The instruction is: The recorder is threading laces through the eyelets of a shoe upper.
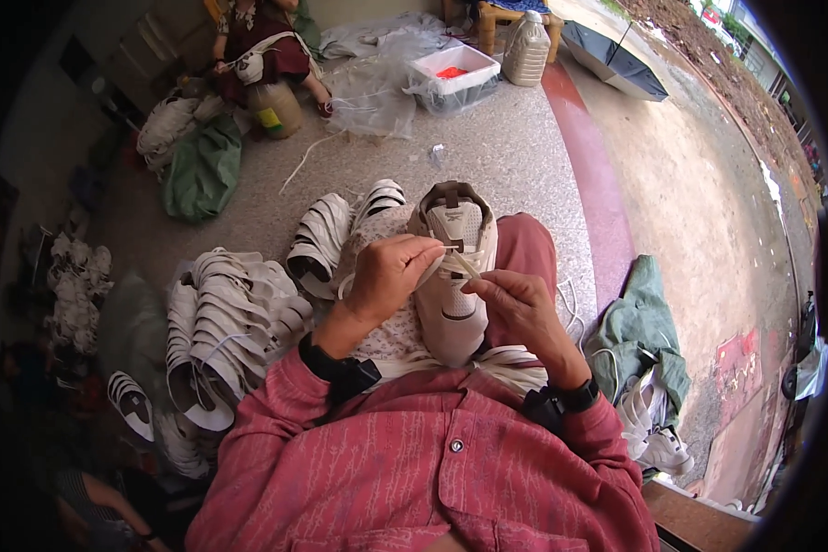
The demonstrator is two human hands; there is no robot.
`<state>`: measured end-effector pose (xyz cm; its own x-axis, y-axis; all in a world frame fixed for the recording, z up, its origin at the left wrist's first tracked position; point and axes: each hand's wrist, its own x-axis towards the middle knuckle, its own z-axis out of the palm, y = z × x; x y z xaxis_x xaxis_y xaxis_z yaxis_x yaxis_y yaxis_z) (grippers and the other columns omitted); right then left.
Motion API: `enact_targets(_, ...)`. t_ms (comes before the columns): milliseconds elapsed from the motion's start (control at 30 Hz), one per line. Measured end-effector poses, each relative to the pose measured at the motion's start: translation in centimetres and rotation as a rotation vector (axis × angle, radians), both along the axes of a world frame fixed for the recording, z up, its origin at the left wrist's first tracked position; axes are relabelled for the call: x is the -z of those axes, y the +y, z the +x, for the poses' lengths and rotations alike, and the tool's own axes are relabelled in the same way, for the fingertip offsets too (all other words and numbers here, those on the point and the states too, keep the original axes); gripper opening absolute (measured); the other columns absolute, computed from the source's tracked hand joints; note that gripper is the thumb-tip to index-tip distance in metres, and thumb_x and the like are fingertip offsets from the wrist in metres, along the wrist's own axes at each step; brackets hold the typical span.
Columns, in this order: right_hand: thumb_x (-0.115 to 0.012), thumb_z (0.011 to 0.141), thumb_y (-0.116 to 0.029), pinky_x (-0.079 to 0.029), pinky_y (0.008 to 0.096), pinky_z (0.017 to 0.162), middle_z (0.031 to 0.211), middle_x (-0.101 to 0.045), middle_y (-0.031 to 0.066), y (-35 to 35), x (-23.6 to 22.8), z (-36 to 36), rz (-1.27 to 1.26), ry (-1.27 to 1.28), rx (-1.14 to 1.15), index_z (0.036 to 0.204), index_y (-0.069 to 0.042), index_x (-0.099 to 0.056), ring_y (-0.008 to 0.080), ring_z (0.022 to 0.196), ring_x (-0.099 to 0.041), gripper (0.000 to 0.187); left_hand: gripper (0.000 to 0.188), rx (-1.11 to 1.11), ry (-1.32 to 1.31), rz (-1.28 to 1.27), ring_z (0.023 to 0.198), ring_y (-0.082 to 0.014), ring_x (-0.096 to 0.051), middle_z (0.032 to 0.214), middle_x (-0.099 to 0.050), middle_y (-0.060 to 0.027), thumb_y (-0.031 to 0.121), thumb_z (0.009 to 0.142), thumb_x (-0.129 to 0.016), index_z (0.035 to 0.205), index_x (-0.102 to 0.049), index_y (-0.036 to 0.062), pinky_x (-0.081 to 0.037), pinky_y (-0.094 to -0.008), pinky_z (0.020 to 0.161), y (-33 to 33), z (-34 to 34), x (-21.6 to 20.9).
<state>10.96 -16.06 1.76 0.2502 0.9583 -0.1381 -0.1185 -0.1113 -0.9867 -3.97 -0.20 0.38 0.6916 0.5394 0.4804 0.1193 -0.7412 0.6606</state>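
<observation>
A white and beige sneaker (pixel 454 327) with a brown collar rests on my lap, its toe toward me and its tongue at the far end. My left hand (pixel 388 274) is closed in a pinch by the eyelets on the shoe's left side, with a pale shoelace (pixel 469 266) at the fingertips. On the other side my right hand (pixel 523 302) pinches a flat length of lace between thumb and forefinger. The lace crosses the shoe's throat between both hands. More pale laces (pixel 513 361) lie across my lap under the shoe.
Nested white shoe uppers (pixel 225 322) are heaped at my left, others (pixel 320 237) beside my knee. At right, a green sack (pixel 642 317) lies by white shoes (pixel 661 432). Farther off are a foam box (pixel 451 78), a plastic jug (pixel 526 51), an umbrella (pixel 614 63) and a seated person (pixel 276 46).
</observation>
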Motion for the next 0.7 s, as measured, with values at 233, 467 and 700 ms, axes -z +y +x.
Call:
enact_targets(233, -0.057, 0.098, -0.023, -0.024, 0.0203, 0.043, 0.058, -0.039, -0.0089, -0.2, 0.2, -0.3, 0.0, 0.035, 0.004, 0.098, 0.0, -0.068, 0.0007, 0.049, -0.033, 0.025, 0.01, -0.034, -0.059, 0.002, 0.067, -0.028, -0.064, 0.076, -0.064, -0.0107, 0.01, 0.081, -0.07, 0.09, -0.071, 0.0053, -0.049, -0.0355, 0.059, -0.2, 0.4, -0.3)
enact_targets(467, -0.057, 0.098, -0.022, -0.025, 0.0204, 0.042, 0.055, -0.04, -0.0078, -0.3, 0.4, -0.6, -0.009, 0.037, 0.012, 0.1, 0.0, -0.068, 0.0012, 0.046, -0.035, 0.025, 0.01, -0.059, 0.026, -0.01, 0.074, -0.0199, -0.067, 0.084, -0.068, -0.0116, 0.005, 0.081, -0.069, 0.09, -0.07, 0.0005, -0.05, -0.0272, 0.064, -0.2, 0.4, 0.2)
enact_targets(700, -0.056, 0.098, -0.021, -0.025, 0.0201, 0.043, 0.056, -0.04, -0.0078, -0.3, 0.5, -0.9, -0.008, 0.07, 0.0, 0.098, 0.0, -0.067, 0.0005, 0.048, -0.035, 0.024, 0.011, -0.027, -0.064, -0.303, 0.07, -0.0122, -0.062, 0.078, -0.066, -0.0056, 0.008, 0.085, -0.067, 0.089, -0.068, -0.0014, -0.048, -0.0249, 0.063, 0.0, 1.5, 2.0)
